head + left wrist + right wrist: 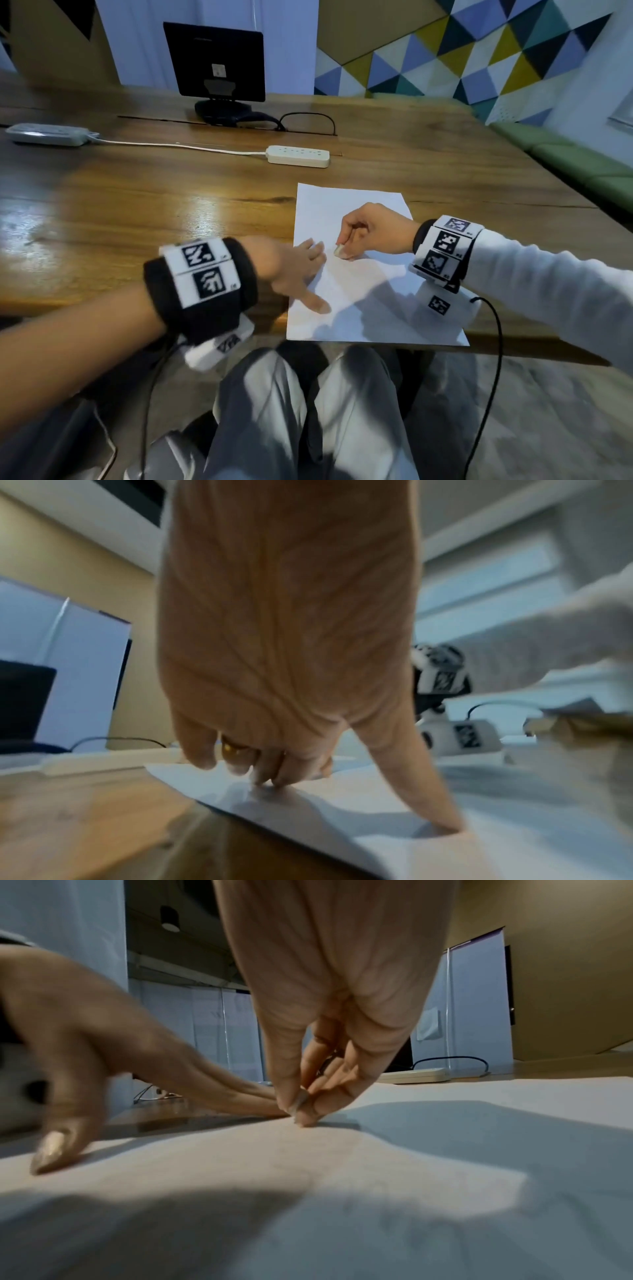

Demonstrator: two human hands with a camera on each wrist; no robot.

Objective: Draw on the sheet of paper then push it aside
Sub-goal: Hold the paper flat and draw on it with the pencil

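**Two hands on a sheet at the desk's front edge**

Sheet of paper [349,202]: lay flat on the wooden desk [171,205], right of centre, with its near edge reaching the front edge of the desk. Carried faint marks close to the fingertips, too pale to make out in the right wrist view.

Left hand [287,267]: rested on the left margin of the sheet, palm down. Fingers [315,248] spread narrowly with the tips pressed on the paper, thumb stretched apart toward the near edge and likewise touching the sheet. Held nothing.

Right hand [373,228]: hovered over the middle of the sheet, just beside the left fingertips. Thumb and first fingers closed in a tight pinch round a small object [339,251], greyish and short, its lower end touching the paper. Could not be identified further.

Both wrists: wrapped in black bands with black-and-white square markers, a dark cable trailing from each.

Farther back on the desk: a white power strip [298,156], well apart from the sheet, with its cord running left to a second strip [48,134]; behind these, a dark monitor [214,61] seen from the back.
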